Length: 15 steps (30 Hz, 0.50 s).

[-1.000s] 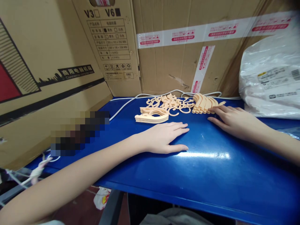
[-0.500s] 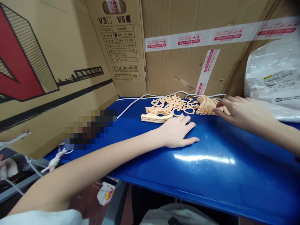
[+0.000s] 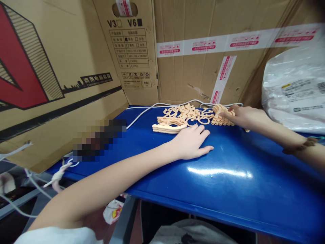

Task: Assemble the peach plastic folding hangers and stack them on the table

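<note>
My left hand (image 3: 192, 142) lies palm down on the blue table, fingers spread, its fingertips beside a small stack of cream curved pieces (image 3: 169, 128) that look like plastic hanger arms. Nothing shows in its grasp. My right hand (image 3: 242, 117) is over a row of similar curved pieces (image 3: 220, 119), thumb and forefinger apart on top of them; its other fingers are partly hidden. Between the two groups, a loose heap of cream hooks (image 3: 189, 112) lies toward the back. One small cream piece (image 3: 247, 130) shows below my right hand.
Cardboard boxes (image 3: 188, 78) wall the blue table (image 3: 228, 203) at the back and left. A plastic-wrapped package (image 3: 294, 91) stands at right. A white cable (image 3: 144, 115) runs along the back. At left, a dark blurred object (image 3: 101, 137) lies on the table.
My right hand has moved left, further over the row of curved pieces, and a bracelet now shows on its wrist. My left hand stays in nearly the same place.
</note>
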Each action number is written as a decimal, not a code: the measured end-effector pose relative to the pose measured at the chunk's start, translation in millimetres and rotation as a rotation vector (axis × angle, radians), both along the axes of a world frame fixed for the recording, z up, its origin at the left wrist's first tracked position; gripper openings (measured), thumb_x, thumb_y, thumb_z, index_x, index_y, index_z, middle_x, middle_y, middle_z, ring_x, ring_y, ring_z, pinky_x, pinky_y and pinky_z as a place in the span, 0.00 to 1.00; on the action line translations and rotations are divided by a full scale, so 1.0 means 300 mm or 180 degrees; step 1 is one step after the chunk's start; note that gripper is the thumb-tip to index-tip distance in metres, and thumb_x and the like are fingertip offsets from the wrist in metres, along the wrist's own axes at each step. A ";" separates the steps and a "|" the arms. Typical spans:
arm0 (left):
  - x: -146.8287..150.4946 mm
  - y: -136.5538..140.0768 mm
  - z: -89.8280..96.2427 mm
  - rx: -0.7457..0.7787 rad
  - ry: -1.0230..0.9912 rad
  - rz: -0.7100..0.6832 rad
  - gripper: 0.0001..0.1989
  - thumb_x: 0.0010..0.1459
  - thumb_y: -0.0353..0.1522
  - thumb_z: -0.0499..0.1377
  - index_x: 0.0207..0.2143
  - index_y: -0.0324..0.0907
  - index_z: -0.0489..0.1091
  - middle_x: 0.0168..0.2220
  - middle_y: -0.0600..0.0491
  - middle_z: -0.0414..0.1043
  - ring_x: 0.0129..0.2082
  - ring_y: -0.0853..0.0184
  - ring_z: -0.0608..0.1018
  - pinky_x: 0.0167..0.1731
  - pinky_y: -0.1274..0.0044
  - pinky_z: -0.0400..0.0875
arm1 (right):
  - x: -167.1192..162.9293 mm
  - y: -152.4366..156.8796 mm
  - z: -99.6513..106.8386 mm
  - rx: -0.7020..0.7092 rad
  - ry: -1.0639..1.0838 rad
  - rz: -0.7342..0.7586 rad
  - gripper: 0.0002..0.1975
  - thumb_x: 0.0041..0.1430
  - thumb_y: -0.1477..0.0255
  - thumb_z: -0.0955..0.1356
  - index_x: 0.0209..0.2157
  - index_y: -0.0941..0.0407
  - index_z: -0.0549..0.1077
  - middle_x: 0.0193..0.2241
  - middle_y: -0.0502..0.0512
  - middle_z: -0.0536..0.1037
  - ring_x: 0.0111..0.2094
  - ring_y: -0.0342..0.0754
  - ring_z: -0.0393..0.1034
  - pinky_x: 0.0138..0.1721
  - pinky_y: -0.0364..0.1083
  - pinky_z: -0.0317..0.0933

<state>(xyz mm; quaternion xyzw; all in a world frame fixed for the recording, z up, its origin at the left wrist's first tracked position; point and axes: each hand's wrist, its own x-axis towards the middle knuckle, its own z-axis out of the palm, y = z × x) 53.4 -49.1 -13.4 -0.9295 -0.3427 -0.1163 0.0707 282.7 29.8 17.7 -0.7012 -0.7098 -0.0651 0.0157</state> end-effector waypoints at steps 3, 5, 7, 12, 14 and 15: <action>-0.005 0.002 -0.003 -0.0131 -0.0146 -0.0074 0.29 0.65 0.46 0.50 0.60 0.35 0.60 0.59 0.41 0.64 0.59 0.56 0.66 0.57 0.66 0.62 | -0.001 -0.002 -0.005 0.0053 0.0103 0.0066 0.37 0.62 0.45 0.50 0.55 0.59 0.65 0.44 0.75 0.77 0.46 0.68 0.72 0.38 0.54 0.59; -0.009 0.004 -0.003 -0.0329 -0.0183 -0.0164 0.31 0.65 0.48 0.50 0.64 0.38 0.56 0.66 0.44 0.54 0.65 0.56 0.58 0.63 0.65 0.54 | -0.005 -0.003 -0.008 0.0091 0.0171 0.0079 0.38 0.61 0.44 0.51 0.55 0.60 0.65 0.42 0.75 0.78 0.45 0.68 0.73 0.37 0.53 0.59; -0.013 0.007 -0.001 -0.0628 -0.0147 -0.0207 0.31 0.66 0.48 0.49 0.64 0.41 0.56 0.68 0.46 0.50 0.67 0.57 0.54 0.65 0.64 0.49 | -0.009 -0.004 -0.011 0.0113 0.0226 0.0101 0.38 0.61 0.44 0.52 0.55 0.60 0.65 0.42 0.74 0.78 0.44 0.67 0.73 0.37 0.53 0.60; -0.014 0.013 0.001 -0.0941 -0.0120 -0.0186 0.31 0.66 0.49 0.48 0.64 0.41 0.57 0.67 0.46 0.51 0.67 0.57 0.56 0.65 0.64 0.50 | -0.016 -0.002 -0.025 0.0155 0.0335 0.0182 0.33 0.62 0.48 0.55 0.56 0.58 0.63 0.44 0.70 0.78 0.45 0.66 0.73 0.37 0.52 0.60; -0.013 0.016 -0.001 -0.0931 -0.0121 -0.0210 0.31 0.66 0.49 0.48 0.64 0.41 0.57 0.68 0.46 0.51 0.67 0.56 0.55 0.65 0.64 0.49 | -0.015 0.001 -0.032 0.0205 0.0355 0.0164 0.32 0.62 0.50 0.55 0.57 0.59 0.62 0.44 0.70 0.78 0.45 0.65 0.73 0.36 0.52 0.61; -0.013 0.017 -0.003 -0.0924 -0.0126 -0.0223 0.31 0.66 0.49 0.48 0.64 0.40 0.57 0.68 0.46 0.51 0.67 0.56 0.55 0.65 0.64 0.49 | -0.014 0.002 -0.035 0.0237 0.0361 0.0153 0.32 0.62 0.51 0.55 0.57 0.59 0.62 0.44 0.70 0.78 0.45 0.66 0.73 0.37 0.52 0.61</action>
